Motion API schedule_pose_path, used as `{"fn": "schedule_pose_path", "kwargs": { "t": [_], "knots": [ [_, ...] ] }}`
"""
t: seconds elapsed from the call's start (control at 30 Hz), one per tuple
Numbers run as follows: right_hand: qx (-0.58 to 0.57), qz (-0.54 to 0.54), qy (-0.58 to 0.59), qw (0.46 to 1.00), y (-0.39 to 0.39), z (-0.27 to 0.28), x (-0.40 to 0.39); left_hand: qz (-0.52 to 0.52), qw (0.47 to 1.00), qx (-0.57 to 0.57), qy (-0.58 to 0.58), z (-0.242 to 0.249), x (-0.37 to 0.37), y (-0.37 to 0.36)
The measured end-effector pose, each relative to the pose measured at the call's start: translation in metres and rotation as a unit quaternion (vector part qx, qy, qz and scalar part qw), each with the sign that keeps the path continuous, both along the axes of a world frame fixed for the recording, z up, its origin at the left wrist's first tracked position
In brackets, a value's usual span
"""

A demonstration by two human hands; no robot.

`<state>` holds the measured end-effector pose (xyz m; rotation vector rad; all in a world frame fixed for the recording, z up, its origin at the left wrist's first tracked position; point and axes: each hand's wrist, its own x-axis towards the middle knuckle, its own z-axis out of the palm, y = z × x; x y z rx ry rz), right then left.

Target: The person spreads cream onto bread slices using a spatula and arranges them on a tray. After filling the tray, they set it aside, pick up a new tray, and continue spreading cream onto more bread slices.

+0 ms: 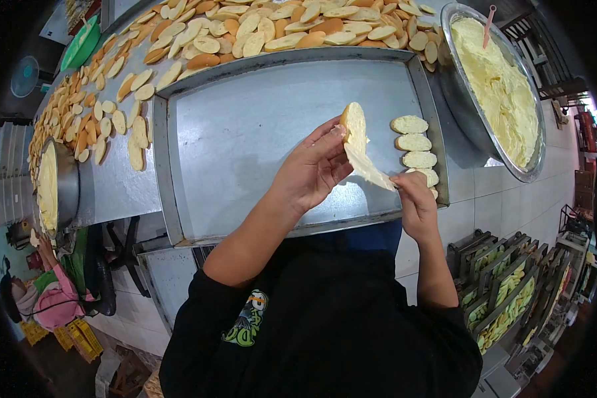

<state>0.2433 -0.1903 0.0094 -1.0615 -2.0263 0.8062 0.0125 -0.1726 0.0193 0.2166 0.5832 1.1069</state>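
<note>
My left hand (312, 164) is closed around the edge of an oval bread slice (354, 119), held above the tray with its cream-coated face turned to the right. My right hand (416, 202) grips a spreader (370, 171) by its near end. Pale cream covers its flat blade, which touches or nearly touches the lower part of the slice. Under both hands lies a large metal tray (245, 132) with raised sides. Along its right side runs a column of several cream-topped bread slices (414, 142); my right hand partly hides the lowest ones.
A big metal bowl of cream (497, 86) with a pink handle in it stands at the right. Loose bread slices (265, 30) are heaped behind the tray and to the left. Another person (60, 292) sits at far left beside a second bowl (66, 186). Filled trays (511, 285) stand lower right.
</note>
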Motion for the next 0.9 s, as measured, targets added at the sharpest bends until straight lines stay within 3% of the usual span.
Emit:
{"fn": "schedule_pose_path", "kwargs": {
  "t": [0.23, 0.33, 0.43, 0.53, 0.73, 0.9],
  "knots": [
    [-0.040, -0.071, 0.064, 0.995, -0.005, 0.000, 0.001, 0.003, 0.998, -0.038, -0.051, 0.004, -0.003, 0.001],
    [0.031, -0.020, -0.041, 0.998, 0.001, 0.007, 0.001, -0.004, 0.998, -0.037, -0.056, -0.001, -0.001, 0.003],
    [0.025, 0.028, -0.006, 0.999, -0.002, 0.007, 0.011, 0.000, 0.999, -0.046, -0.029, 0.006, 0.001, 0.005],
    [-0.061, -0.027, 0.038, 0.997, -0.005, 0.003, 0.023, -0.009, 0.998, -0.041, -0.048, -0.006, -0.006, 0.023],
    [-0.127, -0.148, 0.168, 0.966, -0.024, -0.001, 0.042, -0.108, 0.990, 0.035, 0.084, -0.020, 0.002, 0.083],
    [-0.138, -0.200, 0.204, 0.948, -0.037, -0.006, 0.065, -0.200, 0.938, 0.089, 0.269, -0.046, 0.029, 0.148]
  ]
}}
